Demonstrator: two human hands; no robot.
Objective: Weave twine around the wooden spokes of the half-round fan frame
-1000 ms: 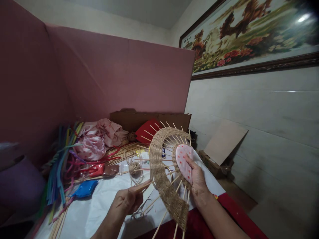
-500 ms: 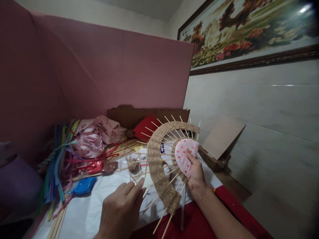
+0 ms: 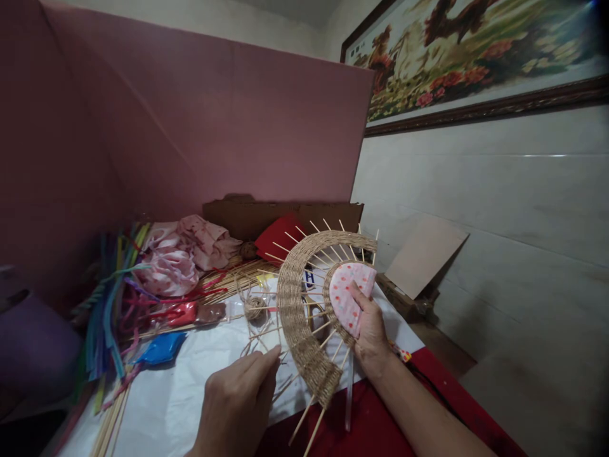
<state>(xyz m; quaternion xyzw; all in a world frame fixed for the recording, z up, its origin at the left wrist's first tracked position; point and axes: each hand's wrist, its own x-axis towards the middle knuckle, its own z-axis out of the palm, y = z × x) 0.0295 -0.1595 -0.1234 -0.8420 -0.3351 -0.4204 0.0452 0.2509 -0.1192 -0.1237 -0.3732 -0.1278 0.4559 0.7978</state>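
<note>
My right hand (image 3: 373,330) grips a half-round woven fan by its pink dotted cloth centre (image 3: 351,295), thumb on top. Thin wooden sticks radiate from that centre through a wide band of woven twine (image 3: 291,289) and stick out past it. At the fan's lower left, my left hand (image 3: 240,393) is closed in a pinch. From its fingertips a thin strand of twine (image 3: 279,331) seems to rise beside the stick ends; what lies inside the fingers is mostly hidden. A small ball of twine (image 3: 255,309) lies beyond that hand.
Scissors (image 3: 314,314) show partly behind the fan. Leftward lie a blue packet (image 3: 162,349), a red packet (image 3: 183,313), pink cloth (image 3: 171,273), coloured strips (image 3: 102,317) and bundled sticks (image 3: 111,419). White sheeting (image 3: 200,368) covers a red cloth (image 3: 371,419). Cardboard (image 3: 228,221) stands behind.
The fan shifts slightly left in view, still in my right hand. My left hand has moved a little to the right, staying pinched near the stick ends.
</note>
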